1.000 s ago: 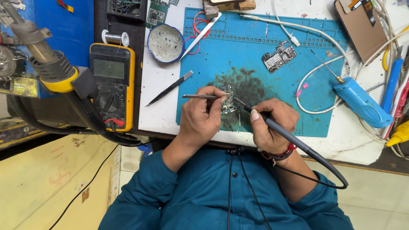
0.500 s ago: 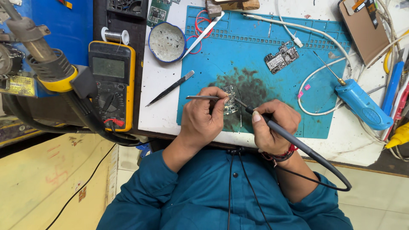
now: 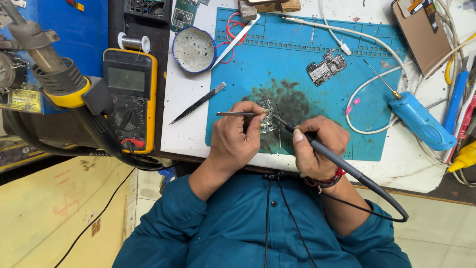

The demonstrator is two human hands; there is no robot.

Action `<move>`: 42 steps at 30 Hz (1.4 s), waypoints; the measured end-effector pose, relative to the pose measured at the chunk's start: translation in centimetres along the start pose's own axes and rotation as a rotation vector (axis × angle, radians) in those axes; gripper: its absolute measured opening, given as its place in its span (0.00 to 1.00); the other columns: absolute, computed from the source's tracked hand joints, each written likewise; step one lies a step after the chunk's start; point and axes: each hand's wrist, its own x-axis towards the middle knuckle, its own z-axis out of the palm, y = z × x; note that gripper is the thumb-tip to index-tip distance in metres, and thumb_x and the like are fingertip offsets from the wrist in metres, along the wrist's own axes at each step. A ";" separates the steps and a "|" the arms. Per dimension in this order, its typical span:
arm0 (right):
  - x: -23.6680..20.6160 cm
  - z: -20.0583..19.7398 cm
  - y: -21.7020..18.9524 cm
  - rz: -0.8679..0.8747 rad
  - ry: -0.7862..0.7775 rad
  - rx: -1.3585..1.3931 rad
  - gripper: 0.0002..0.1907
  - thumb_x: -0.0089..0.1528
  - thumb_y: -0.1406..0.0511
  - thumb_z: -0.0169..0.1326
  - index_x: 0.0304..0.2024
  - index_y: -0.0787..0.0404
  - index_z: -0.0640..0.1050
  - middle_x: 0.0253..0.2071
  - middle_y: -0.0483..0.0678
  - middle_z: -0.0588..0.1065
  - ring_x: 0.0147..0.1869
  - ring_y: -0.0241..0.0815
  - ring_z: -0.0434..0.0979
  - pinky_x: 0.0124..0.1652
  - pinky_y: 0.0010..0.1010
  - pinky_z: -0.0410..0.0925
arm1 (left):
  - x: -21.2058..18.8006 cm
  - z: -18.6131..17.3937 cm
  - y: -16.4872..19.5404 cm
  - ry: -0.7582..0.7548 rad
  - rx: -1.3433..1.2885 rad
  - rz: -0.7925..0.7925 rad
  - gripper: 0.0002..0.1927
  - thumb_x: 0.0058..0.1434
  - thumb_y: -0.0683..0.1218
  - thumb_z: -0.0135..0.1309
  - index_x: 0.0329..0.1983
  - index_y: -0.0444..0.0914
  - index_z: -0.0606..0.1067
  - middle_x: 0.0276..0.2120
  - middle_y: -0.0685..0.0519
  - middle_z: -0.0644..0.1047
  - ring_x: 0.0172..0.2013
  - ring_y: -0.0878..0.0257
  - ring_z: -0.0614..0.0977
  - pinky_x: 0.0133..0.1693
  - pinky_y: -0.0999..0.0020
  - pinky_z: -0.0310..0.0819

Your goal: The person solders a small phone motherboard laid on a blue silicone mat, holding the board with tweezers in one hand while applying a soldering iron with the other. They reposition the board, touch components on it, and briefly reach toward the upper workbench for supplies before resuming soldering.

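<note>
The white table point(image 3: 188, 124) carries a blue work mat point(image 3: 317, 89) with a dark scorched patch at its near middle, and the work sits on that patch. A small circuit board point(image 3: 267, 115) lies there between the two hands.

The left hand point(image 3: 235, 139) is closed around thin metal tweezers point(image 3: 235, 113), which lie level with their points at the board. The right hand point(image 3: 317, 149) is clamped like a pen grip on a dark soldering iron point(image 3: 337, 161), its tip touching or just over the board; I cannot tell which. The hands are close together but not touching.

This looks like the soldering step itself, with a part held in place while the tip works a joint. The next move likely calls for a steady left hand and a light, short touch of the tip, since the neighbouring parts sit close by.

At the left edge, a flat yellow rectangular label point(image 3: 20, 100) sits on blue equipment beside the grey and yellow hot-air handle point(image 3: 54, 74). The multimeter point(image 3: 130, 97) has a yellow case with a grey screen and a dial. A brown, flat, card-like panel point(image 3: 421, 34) lies at the far right corner. A second board point(image 3: 326, 68) lies further up the mat, well apart.
</note>
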 end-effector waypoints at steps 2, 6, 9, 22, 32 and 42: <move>0.0 0.1 0.0 -0.005 0.001 -0.009 0.03 0.60 0.72 0.57 0.33 0.64 0.74 0.24 0.48 0.70 0.25 0.42 0.67 0.27 0.30 0.59 | 0.1 -0.1 0.0 -0.002 0.001 0.002 0.07 0.69 0.37 0.57 0.46 0.35 0.71 0.32 0.51 0.80 0.27 0.64 0.83 0.29 0.69 0.75; 0.0 0.1 0.1 0.008 0.002 0.001 0.03 0.60 0.72 0.56 0.32 0.64 0.74 0.24 0.48 0.70 0.24 0.41 0.67 0.27 0.29 0.58 | 0.1 -0.1 0.0 -0.001 -0.006 0.019 0.07 0.69 0.37 0.56 0.47 0.35 0.71 0.34 0.50 0.80 0.28 0.64 0.83 0.30 0.69 0.75; -0.1 0.1 0.0 0.010 0.003 0.003 0.03 0.60 0.71 0.56 0.32 0.64 0.75 0.24 0.48 0.70 0.25 0.41 0.67 0.27 0.29 0.58 | 0.0 -0.1 0.0 -0.002 -0.003 0.011 0.07 0.69 0.37 0.57 0.47 0.35 0.71 0.33 0.51 0.80 0.28 0.64 0.82 0.30 0.69 0.75; -0.3 0.2 0.3 0.010 0.012 0.018 0.04 0.61 0.71 0.57 0.33 0.65 0.75 0.25 0.48 0.71 0.26 0.41 0.69 0.27 0.28 0.59 | 0.0 0.0 -0.2 0.005 -0.007 0.027 0.07 0.69 0.37 0.56 0.47 0.35 0.71 0.35 0.50 0.80 0.29 0.63 0.84 0.31 0.69 0.77; 3.7 0.5 0.5 -0.061 0.145 -0.003 0.15 0.72 0.69 0.60 0.58 0.63 0.71 0.45 0.51 0.76 0.44 0.41 0.77 0.47 0.28 0.71 | 0.2 0.0 0.1 0.002 -0.005 0.033 0.07 0.68 0.38 0.58 0.45 0.35 0.71 0.35 0.51 0.80 0.30 0.60 0.84 0.32 0.67 0.77; 15.3 5.1 5.2 -0.353 0.282 -0.508 0.41 0.61 0.53 0.72 0.62 0.66 0.63 0.54 0.62 0.65 0.58 0.63 0.64 0.59 0.51 0.60 | 0.3 0.4 -0.1 0.061 -0.038 0.054 0.08 0.68 0.40 0.59 0.45 0.36 0.71 0.34 0.50 0.80 0.30 0.59 0.84 0.32 0.66 0.77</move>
